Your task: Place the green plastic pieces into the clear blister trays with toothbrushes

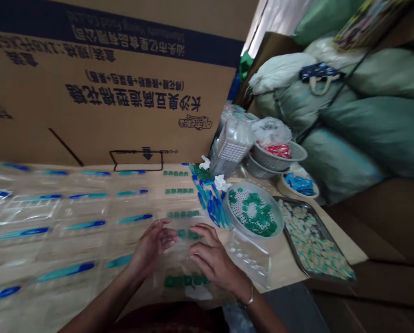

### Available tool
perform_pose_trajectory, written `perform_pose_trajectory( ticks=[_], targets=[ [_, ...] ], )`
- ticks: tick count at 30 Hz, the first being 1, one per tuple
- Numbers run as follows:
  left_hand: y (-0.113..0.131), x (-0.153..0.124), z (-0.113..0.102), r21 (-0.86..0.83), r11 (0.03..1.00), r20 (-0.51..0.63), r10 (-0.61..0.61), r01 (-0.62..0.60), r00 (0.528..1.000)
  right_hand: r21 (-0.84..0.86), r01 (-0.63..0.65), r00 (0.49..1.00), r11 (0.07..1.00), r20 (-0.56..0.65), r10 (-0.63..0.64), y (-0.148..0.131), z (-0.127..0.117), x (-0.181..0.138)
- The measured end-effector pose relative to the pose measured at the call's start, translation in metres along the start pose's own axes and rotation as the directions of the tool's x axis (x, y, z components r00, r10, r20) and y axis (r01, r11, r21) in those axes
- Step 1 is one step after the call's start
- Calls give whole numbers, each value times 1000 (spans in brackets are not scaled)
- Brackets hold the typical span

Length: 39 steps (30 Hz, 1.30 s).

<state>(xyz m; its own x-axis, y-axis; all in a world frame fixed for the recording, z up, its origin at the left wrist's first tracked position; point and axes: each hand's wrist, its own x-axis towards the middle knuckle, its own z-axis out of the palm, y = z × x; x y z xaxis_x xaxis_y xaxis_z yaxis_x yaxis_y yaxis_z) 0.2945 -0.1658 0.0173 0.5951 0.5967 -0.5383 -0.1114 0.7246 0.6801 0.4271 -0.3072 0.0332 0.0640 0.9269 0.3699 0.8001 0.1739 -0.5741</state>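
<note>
Both my hands rest over a clear plastic tray [179,259] near the table's front edge. My left hand [151,247] has its fingers curled toward a small green piece [181,233] in a row on the tray; whether it grips it is unclear. My right hand [212,256] lies palm down with fingers bent over the same row. Another row of green pieces [186,280] sits in the tray closer to me. More clear trays [71,226], each with a blue and teal pen, cover the table to the left.
A pile of blue pens [210,203] and a round basket of green pieces [255,212] lie right of my hands. A metal pan of pale pieces [314,240], small baskets, a large cardboard box [106,83] behind and green sacks [366,129] at right.
</note>
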Motion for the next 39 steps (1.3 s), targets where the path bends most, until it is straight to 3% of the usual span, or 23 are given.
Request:
perform_pose_trajectory(
  ticks=[2,4,7,9,11,14,18,22,25,27,30,31,32,33,35,37,39],
  targets=[
    [-2,4,1,15,1000,-18,-23,23,1000,172,-107,986,979,-105,126,8,-5,-10],
    [-4,8,1,25,999,-21,-39,39,999,281,-200,937,939,-227,267,30,-15,-23],
    [-4,11,3,23,999,-31,-48,48,998,142,-412,813,900,-388,434,82,-43,-44],
    [-3,11,2,22,999,-50,-43,44,998,-123,-597,776,793,-338,532,121,-66,-52],
    [-2,10,1,27,999,-70,-39,41,997,-284,-683,730,673,-265,630,155,-84,-49],
    [-2,9,-2,42,998,-93,-44,49,995,-352,-741,667,572,-289,686,194,-96,-25],
    [-5,9,-8,77,996,-123,-24,33,992,-420,-791,595,445,-356,721,225,-89,22],
    [-4,12,-25,214,971,-189,145,-104,971,-457,-797,565,396,-328,757,234,-83,44],
    [2,14,-47,422,881,-224,329,-213,917,-476,-777,580,412,-284,764,228,-83,39],
    [6,11,-60,588,756,-239,500,-286,832,-464,-755,629,463,-312,712,216,-78,31],
    [9,0,-65,810,469,-169,761,-352,626,-242,-660,739,712,-379,557,170,-52,17],
    [7,-6,-61,838,406,-117,786,-365,608,-91,-593,768,800,-361,529,147,-39,13],
    [5,-11,-55,836,398,-65,755,-378,652,74,-510,807,857,-302,507,121,-23,10],
    [2,-17,-48,805,455,-24,667,-381,745,211,-427,855,879,-220,469,95,-7,8],
    [-7,-25,-34,660,691,37,361,-294,932,370,-324,921,871,-89,380,46,24,7],
    [-16,-28,-25,452,884,66,99,-118,993,424,-252,956,870,-28,291,12,47,7],
    [-23,-30,-24,281,960,46,-6,-8,999,431,-218,966,876,-31,255,-5,61,7]
  ],
)
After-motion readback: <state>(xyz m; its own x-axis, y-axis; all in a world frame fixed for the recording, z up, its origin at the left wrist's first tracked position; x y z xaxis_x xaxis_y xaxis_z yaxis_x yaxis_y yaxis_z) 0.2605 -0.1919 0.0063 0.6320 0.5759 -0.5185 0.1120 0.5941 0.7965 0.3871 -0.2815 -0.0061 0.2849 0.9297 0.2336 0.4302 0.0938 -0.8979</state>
